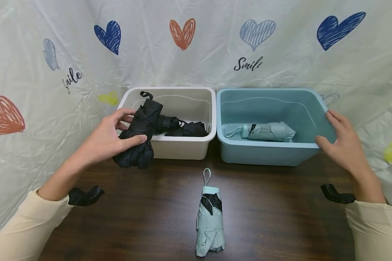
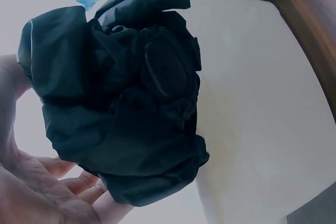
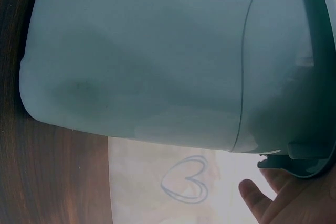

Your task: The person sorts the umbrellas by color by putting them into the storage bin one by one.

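Note:
My left hand [image 1: 112, 136] grips a folded black umbrella [image 1: 138, 127], its strap end tipped up over the left part of the beige bin [image 1: 179, 149]. In the left wrist view, the bunched black fabric [image 2: 126, 135] fills the middle, with fingers beneath it. More folded black umbrella [image 1: 191, 129] lies inside the beige bin, partly hidden by the held one. My right hand [image 1: 344, 143] holds the right rim of the blue bin [image 1: 261, 154], thumb at the front corner. Inside that bin lies a folded pale green umbrella [image 1: 271, 131].
Another pale green umbrella [image 1: 210, 221] lies on the dark wooden table [image 1: 264, 210] in front of the bins, loop pointing toward them. The bins stand side by side against a white sheet [image 1: 202, 69] printed with hearts.

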Motion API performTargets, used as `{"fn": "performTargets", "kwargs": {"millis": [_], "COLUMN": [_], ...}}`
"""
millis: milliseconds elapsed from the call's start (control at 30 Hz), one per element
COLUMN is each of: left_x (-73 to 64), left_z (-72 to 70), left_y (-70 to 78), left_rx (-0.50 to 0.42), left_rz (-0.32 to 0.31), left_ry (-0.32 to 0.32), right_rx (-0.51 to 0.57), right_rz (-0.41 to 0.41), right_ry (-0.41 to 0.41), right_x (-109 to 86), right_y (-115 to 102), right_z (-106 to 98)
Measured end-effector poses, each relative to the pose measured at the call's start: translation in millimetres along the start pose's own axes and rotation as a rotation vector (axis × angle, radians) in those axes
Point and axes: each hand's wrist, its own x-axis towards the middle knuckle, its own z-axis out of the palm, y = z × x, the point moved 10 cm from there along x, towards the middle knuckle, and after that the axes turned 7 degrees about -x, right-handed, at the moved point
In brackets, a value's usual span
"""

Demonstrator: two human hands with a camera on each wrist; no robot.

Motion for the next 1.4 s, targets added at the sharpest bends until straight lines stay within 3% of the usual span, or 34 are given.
{"fn": "performTargets", "kwargs": {"millis": [233,433,567,833,1000,1133,1400], "left_x": [4.9,17.7,27.0,44.5,51.5,59.1,70.3], "left_z": [-8.2,-15.7,-21.1,-13.0,-8.4,-4.4,3.8], "left_y": [2.4,3.8,9.3,23.1,30.9,35.8,35.2], "left_rx": [0.059,0.13,0.187,0.333,0.374,0.422,0.501], "left_rz": [0.007,-0.001,0.031,0.239,0.312,0.33,0.305], "left_ry": [0.019,0.017,0.014,-0.089,-0.11,-0.146,-0.24], "right_rx": [0.004,0.007,-0.001,-0.005,0.0,0.001,0.003], "right_rz": [-0.004,-0.025,-0.022,-0.035,-0.025,-0.021,-0.02], "right_ry": [-0.001,0.003,0.007,0.014,0.008,0.008,0.008], "right_x": [-0.7,0.6,2.0,0.7,-0.2,-0.6,1.3], "right_y": [0,1,0,-2,0,1,3], "right_z": [2,2,1,-1,0,0,2]}}
